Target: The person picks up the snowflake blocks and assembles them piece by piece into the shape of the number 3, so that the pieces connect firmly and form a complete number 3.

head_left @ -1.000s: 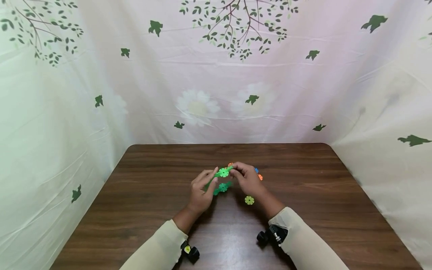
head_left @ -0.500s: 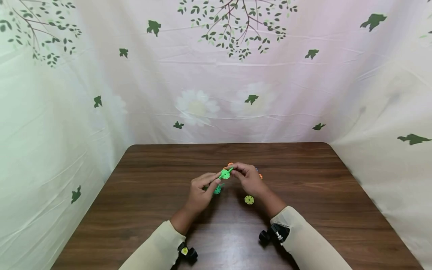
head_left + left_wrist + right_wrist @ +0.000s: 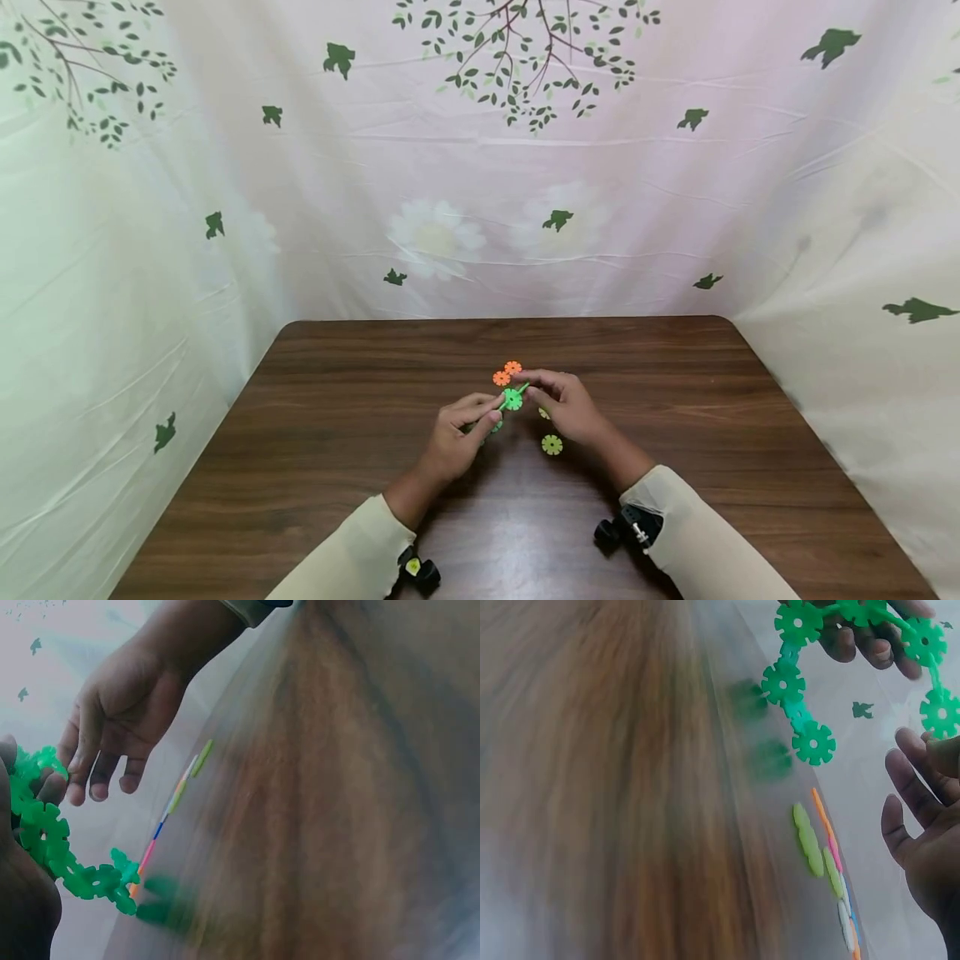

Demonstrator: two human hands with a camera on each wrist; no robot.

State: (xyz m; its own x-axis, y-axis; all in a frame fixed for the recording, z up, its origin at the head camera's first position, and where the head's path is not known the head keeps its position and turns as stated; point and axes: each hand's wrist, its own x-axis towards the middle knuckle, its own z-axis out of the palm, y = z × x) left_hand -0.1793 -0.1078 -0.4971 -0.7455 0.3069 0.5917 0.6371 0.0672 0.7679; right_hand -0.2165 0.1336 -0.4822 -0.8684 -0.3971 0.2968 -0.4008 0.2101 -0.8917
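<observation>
A chain of green interlocking discs (image 3: 513, 400), notched like small gears, is held up above the table between both hands. My left hand (image 3: 453, 437) grips its middle part between thumb and fingers. At the other end, my right hand (image 3: 570, 408) pinches the last disc with thumb and forefinger, its other fingers spread. In the right wrist view the loose end of the chain (image 3: 782, 684) hangs below the left hand. The left wrist view shows the chain (image 3: 43, 832) curving down from the fingers. Part of it is hidden behind the left hand.
On the brown wooden table (image 3: 337, 367) lie two orange discs (image 3: 501, 378) beyond the hands. A yellow-green disc (image 3: 552, 445) lies nearer, and another yellow-green disc (image 3: 544, 413) is partly covered by the right hand. In the right wrist view, pink and white discs show edge-on.
Both hands and the green chain have shifted right and a little nearer. The orange discs are now more exposed, and a second yellow-green disc has come into sight by the right hand.
</observation>
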